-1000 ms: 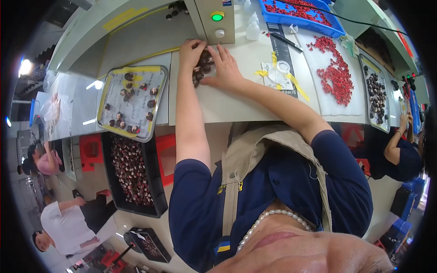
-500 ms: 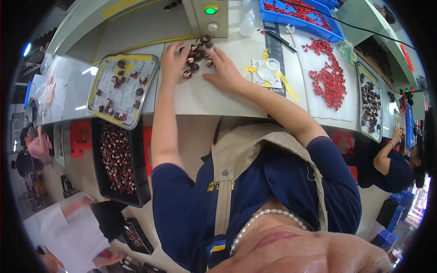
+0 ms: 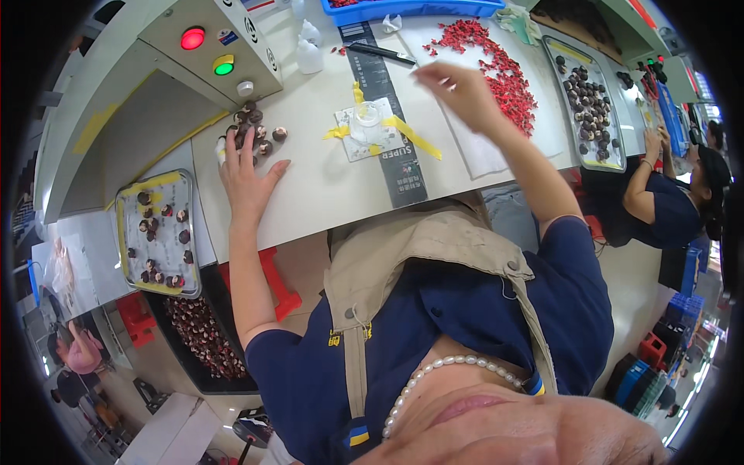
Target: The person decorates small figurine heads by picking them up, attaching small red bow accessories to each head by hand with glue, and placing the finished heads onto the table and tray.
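Left hand (image 3: pixel 246 180) lies flat and open against the small dark round parts (image 3: pixel 252 133), upper left; right hand (image 3: pixel 459 91) reaches, fingers loose and empty, toward the red pieces (image 3: pixel 508 66), upper centre. One careless nudge could roll parts off the white bench (image 3: pixel 325 186).

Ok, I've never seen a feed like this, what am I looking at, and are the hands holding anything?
This is one wide fisheye picture from a camera worn on a person's head, looking down, so straight edges bend. There is no machine arm, only two bare hands. The left hand lies flat on the white bench, fingertips at a small cluster of round dark parts. The right hand is lifted beside a pile of small red pieces; it appears to hold nothing. Between them sits a small clear dish taped down with yellow tape. A metal tray of dark parts lies left, a grey control box with lamps behind.
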A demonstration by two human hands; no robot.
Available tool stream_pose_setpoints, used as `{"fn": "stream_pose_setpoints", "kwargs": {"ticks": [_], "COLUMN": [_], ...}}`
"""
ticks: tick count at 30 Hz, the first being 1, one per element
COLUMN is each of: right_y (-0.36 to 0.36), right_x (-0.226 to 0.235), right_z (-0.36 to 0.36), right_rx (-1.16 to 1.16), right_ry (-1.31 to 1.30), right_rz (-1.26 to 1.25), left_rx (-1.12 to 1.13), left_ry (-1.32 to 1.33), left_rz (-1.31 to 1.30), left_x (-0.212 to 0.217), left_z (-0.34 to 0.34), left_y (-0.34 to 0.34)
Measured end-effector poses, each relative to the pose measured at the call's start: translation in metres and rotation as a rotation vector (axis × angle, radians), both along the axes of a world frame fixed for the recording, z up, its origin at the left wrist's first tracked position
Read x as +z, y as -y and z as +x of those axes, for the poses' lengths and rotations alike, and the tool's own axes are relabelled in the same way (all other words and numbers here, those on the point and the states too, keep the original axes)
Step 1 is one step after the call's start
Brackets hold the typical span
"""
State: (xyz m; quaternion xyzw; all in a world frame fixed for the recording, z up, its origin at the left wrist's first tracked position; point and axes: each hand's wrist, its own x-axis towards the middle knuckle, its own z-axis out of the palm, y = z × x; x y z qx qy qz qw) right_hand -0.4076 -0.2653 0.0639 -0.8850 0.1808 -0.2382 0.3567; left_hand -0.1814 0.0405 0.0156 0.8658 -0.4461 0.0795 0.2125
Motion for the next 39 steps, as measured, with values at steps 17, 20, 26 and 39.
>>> {"fn": "stream_pose_setpoints", "kwargs": {"ticks": [17, 20, 26, 39], "right_y": [0.088, 0.066, 0.021, -0.050], "right_x": [-0.038, -0.023, -0.020, 0.009], "right_z": [0.015, 0.003, -0.019, 0.021], "right_rx": [-0.212, -0.172, -0.015, 0.052], "right_ry": [-0.047, 0.017, 0.028, -0.112], "right_rz": [-0.074, 0.208, 0.540, 0.097], "left_rx": [0.010, 0.007, 0.017, -0.167], "left_ry": [0.197, 0.261, 0.237, -1.276], "left_rz": [-0.061, -0.122, -0.050, -0.746], "left_x": [0.000, -0.003, 0.002, 0.022], "left_z": [-0.008, -0.006, -0.015, -0.077], "left_y": [0.041, 0.040, 0.038, 0.035]}}
